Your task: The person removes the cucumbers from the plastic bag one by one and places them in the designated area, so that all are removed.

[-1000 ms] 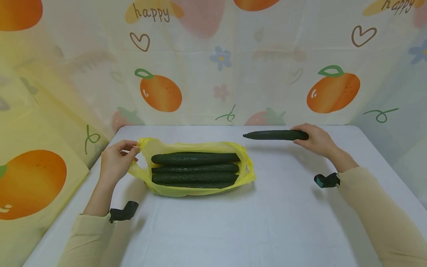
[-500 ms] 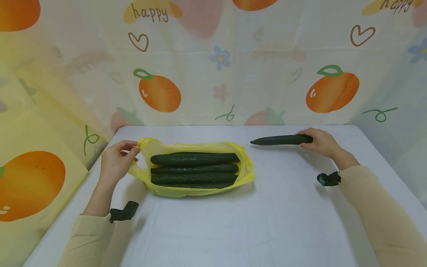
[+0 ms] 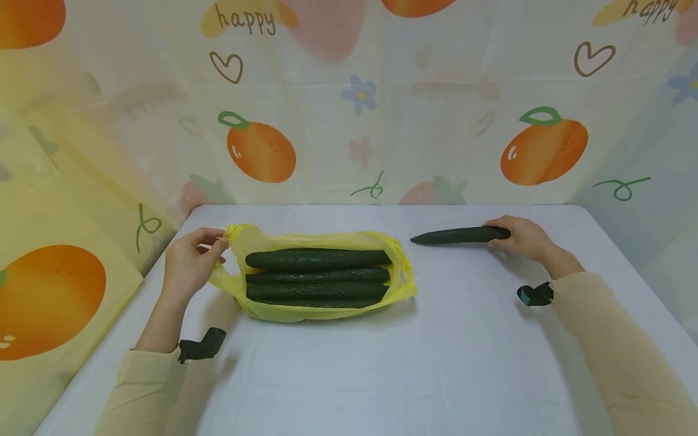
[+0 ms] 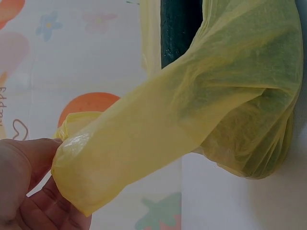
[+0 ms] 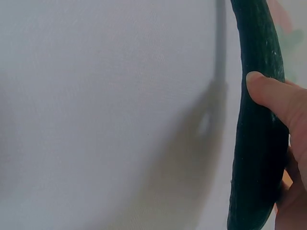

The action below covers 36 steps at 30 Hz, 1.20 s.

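My right hand [image 3: 520, 238] grips a dark green cucumber [image 3: 458, 236] near its right end, thumb across it, at the back right of the table. In the right wrist view the same cucumber [image 5: 259, 143] runs along the right side, its shadow beside it. At the left, my left hand [image 3: 188, 260] pinches one handle of a yellow plastic bag [image 3: 322, 312]. The mouth of the bag gapes upward, with several cucumbers [image 3: 319, 260] lying side by side inside. In the left wrist view the handle of the bag [image 4: 120, 148] stretches from my fingertips toward the bag's body.
A white-covered table [image 3: 349, 375] lies under everything. Behind it hangs a cloth backdrop [image 3: 425, 139] printed with oranges and flowers, and a similar cloth [image 3: 54, 212] borders the left side. A small dark camera [image 3: 203, 345] sits at the left wrist, another camera [image 3: 535, 295] at the right.
My right hand has lowered the cucumber toward the table, nearer to me and slightly to the right. The left hand and the bag have stayed in place.
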Motion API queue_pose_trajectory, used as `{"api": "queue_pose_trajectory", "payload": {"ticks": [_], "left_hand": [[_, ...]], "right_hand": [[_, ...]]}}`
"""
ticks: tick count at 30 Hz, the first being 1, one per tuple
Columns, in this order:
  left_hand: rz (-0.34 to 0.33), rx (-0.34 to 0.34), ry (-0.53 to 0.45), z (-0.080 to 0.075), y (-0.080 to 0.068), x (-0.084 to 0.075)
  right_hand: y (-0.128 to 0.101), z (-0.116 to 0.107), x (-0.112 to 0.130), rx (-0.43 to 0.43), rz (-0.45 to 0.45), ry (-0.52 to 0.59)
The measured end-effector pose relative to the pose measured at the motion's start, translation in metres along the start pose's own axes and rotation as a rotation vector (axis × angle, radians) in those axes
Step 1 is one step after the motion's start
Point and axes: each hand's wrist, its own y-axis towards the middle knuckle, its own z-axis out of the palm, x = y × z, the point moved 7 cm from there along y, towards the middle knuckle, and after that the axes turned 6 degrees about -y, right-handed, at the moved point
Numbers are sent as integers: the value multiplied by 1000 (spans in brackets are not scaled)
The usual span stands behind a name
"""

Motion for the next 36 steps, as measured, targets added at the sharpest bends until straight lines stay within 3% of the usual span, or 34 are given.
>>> {"api": "queue_pose_trajectory", "payload": {"ticks": [25,36], "left_hand": [[-2,-5,-13,4,0,1],[4,12,-19,6,2,0]], "right_hand": [[6,19,-13,78,63,-76],[4,17,-13,69,80,-72]]}}
